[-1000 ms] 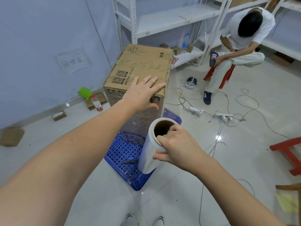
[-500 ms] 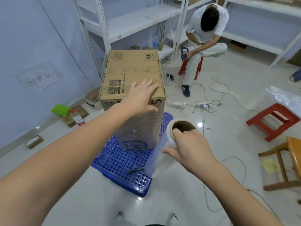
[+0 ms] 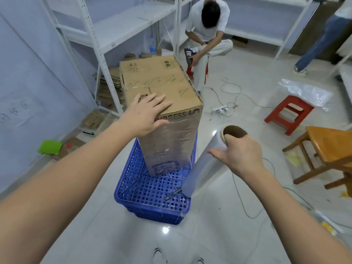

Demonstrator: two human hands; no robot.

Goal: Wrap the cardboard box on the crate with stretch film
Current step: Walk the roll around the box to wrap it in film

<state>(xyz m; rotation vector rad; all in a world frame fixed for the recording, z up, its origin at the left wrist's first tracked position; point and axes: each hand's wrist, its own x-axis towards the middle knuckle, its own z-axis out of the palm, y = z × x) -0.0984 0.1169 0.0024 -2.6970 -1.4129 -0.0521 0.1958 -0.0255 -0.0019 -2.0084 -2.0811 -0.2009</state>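
Right hand [image 3: 241, 153] grips the top end of the stretch film roll [image 3: 207, 164], fingers hooked into the cardboard core, thumb along the outside. Likely so the roll can spin on the fingers while film pays out. Roll hangs tilted, lower end near the crate's right front corner, just beside the box's lower right edge; whether a film tail runs from roll to box cannot be told, too clear to see.

Left hand [image 3: 146, 115] lies flat and spread on the near top edge of the cardboard box [image 3: 163, 88], fingers straight, thumb down over the front face, holding nothing. Looks like a steadying press, so the tall box does not twist or tip when film pulls sideways.

Box stands upright on the blue crate [image 3: 152, 189], set toward the crate's back right; the crate sits upside down on the floor, which lifts the box to reach its lower part. Glossy wrinkled film already covers the front face from the printed band down to the base; top is bare, taped only. Judgement: mid-wrap, more turns needed.

A dark pen-like tool [image 3: 173, 194] lies on the crate near the roll's end. A red stool [image 3: 289, 113] and a wooden stool [image 3: 327, 147] stand to the right, cables on the floor, a seated person [image 3: 207, 35] beyond the box.
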